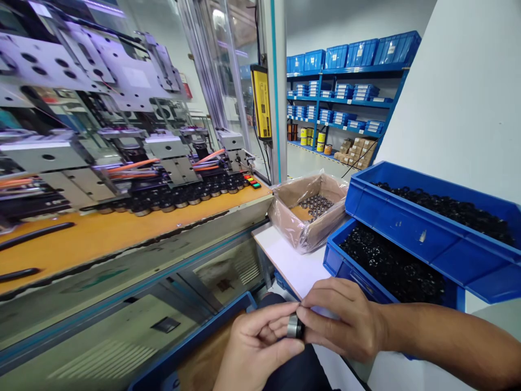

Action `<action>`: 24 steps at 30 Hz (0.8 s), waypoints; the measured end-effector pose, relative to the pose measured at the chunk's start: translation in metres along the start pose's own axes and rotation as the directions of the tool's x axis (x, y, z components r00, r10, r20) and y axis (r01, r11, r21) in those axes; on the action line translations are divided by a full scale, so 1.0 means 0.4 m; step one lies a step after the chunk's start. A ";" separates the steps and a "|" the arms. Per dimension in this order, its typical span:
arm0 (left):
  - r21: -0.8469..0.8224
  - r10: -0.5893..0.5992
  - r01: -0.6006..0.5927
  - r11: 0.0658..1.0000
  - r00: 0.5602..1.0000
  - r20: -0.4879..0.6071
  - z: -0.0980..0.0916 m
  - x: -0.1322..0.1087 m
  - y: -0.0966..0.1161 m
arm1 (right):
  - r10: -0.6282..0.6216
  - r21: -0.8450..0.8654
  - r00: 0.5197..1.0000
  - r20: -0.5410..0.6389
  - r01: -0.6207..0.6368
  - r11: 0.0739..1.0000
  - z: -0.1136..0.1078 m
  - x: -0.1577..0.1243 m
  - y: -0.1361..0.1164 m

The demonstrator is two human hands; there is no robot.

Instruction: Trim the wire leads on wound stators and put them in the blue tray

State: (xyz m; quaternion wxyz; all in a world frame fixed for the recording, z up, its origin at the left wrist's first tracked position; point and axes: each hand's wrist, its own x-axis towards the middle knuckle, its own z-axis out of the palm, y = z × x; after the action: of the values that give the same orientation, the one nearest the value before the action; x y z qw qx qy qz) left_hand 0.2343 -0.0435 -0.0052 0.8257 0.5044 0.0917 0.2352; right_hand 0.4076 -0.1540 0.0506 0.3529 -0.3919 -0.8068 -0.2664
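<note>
Between my two hands, low in the head view, is a small round metal ring with a black part on its right side (293,327). My left hand (260,339) pinches the metal side between thumb and fingers. From the right, my right hand (344,315) has its fingertips closed on the black side, which they partly cover. Just beyond the right hand stands a blue bin (354,277) of black plastic parts. Another blue bin (423,231), also filled with black parts, sits above it.
A plastic-lined cardboard box (285,217) of metal rings stands on the white table (280,260). At left, a machine (171,146) rises over an orange bench (220,203) carrying rows of black-and-metal parts. Below is a blue crate (244,304). Shelves (350,70) with blue boxes line the back.
</note>
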 end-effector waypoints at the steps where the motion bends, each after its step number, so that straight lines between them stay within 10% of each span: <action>1: 0.001 -0.009 0.009 1.000 1.000 0.009 -0.002 -0.001 0.001 | -0.016 -0.018 1.000 0.005 0.016 1.000 -0.001 0.000 -0.001; 9: 0.080 -0.009 0.019 0.997 0.993 -0.119 0.018 -0.012 -0.006 | -0.088 -0.052 0.995 0.036 0.090 0.995 0.002 0.000 -0.004; 15: 0.260 0.308 -0.241 0.935 0.916 -0.259 0.042 -0.012 -0.032 | -0.003 0.008 1.000 -0.027 0.004 1.000 0.003 0.004 -0.008; 24: 0.622 0.694 -0.659 0.422 0.677 0.247 0.019 0.030 0.045 | 0.269 0.259 0.963 0.033 -0.268 0.928 0.010 0.005 -0.033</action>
State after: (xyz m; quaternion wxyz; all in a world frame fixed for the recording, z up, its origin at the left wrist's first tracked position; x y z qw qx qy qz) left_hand 0.2426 -0.0369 0.0152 0.4189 0.7516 -0.0213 0.5090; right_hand 0.3943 -0.1577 0.0476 0.4357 -0.4484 -0.7730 -0.1078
